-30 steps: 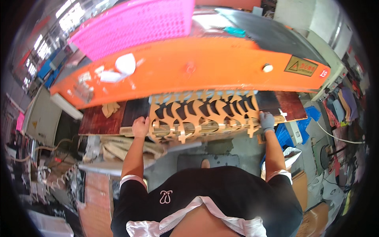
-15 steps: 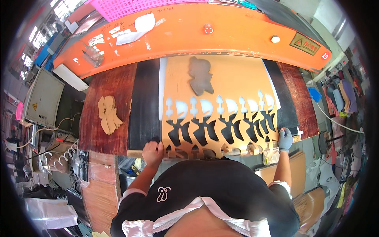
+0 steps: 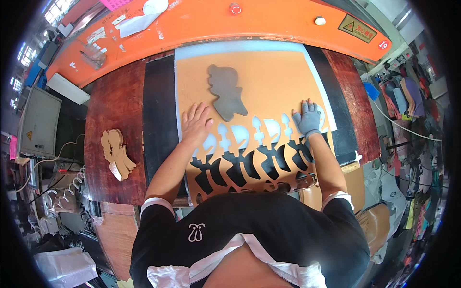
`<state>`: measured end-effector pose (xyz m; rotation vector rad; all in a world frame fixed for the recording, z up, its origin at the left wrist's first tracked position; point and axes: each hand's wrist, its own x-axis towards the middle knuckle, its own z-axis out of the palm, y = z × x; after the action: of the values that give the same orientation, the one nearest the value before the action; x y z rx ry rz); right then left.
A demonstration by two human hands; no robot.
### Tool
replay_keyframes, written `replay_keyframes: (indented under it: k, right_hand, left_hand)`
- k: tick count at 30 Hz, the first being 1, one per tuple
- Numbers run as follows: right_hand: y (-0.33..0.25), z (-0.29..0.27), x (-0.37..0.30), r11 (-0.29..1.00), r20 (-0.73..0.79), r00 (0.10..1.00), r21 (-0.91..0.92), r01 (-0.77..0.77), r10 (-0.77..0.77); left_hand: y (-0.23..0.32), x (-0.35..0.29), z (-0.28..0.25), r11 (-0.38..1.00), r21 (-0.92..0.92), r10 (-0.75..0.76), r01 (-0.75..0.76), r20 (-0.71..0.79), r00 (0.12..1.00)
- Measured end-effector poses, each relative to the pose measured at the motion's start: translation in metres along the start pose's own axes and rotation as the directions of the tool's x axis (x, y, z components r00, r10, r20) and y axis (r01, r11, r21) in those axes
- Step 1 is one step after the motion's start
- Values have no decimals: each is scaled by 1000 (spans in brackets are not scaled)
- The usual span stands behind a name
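A tan sheet [image 3: 269, 77] lies over a white sheet [image 3: 240, 46] on the black board [image 3: 158, 105]. Its near half has rows of cut-out holes. My bare left hand [image 3: 196, 123] rests flat on the tan sheet's left side, fingers spread. On the right side, my right hand [image 3: 307, 119], in a grey fingerless glove, lies open over the sheet beside the holes. Neither hand holds anything. Between them, farther away, a grey figure-shaped die [image 3: 226, 91] lies on uncut tan material, just right of my left fingertips without clear contact.
An orange machine beam [image 3: 192, 29] with a red button [image 3: 235, 8] spans the far side. Stacked tan cut pieces [image 3: 117, 153] lie on the reddish-brown tabletop [image 3: 103, 96] at left. A grey cabinet [image 3: 41, 120] stands farther left. Hanging materials [image 3: 401, 96] are at right.
Both hands have moved from the near edge forward onto the tan sheet and opened flat. The view has shifted, and more of the sheets' far end shows below the orange beam.
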<state>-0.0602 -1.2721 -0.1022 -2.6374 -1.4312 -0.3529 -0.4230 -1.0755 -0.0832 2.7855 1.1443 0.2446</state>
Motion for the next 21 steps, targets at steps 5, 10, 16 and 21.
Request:
replay_keyframes:
  k: [5, 10, 16, 21]
  right_hand:
    - [-13, -7, -7, 999, -72, 997, 35, -19, 21]
    - [-110, -56, -1, 841, -386, 899, 400, 363, -205]
    - [-240, -34, -9, 897, -167, 971, 380, 226, -174]
    - [-222, -31, 5, 557, -15, 998, 829, 45, -58]
  left_hand:
    - [-10, -10, 3, 999, -14, 31, -32, -86, 996]
    - [-12, 1, 5, 993, -114, -4, -10, -118, 993]
    - [-3, 16, 13, 994, -105, -30, 12, -176, 984]
    - [0, 13, 16, 1000, -21, -1, -4, -206, 979]
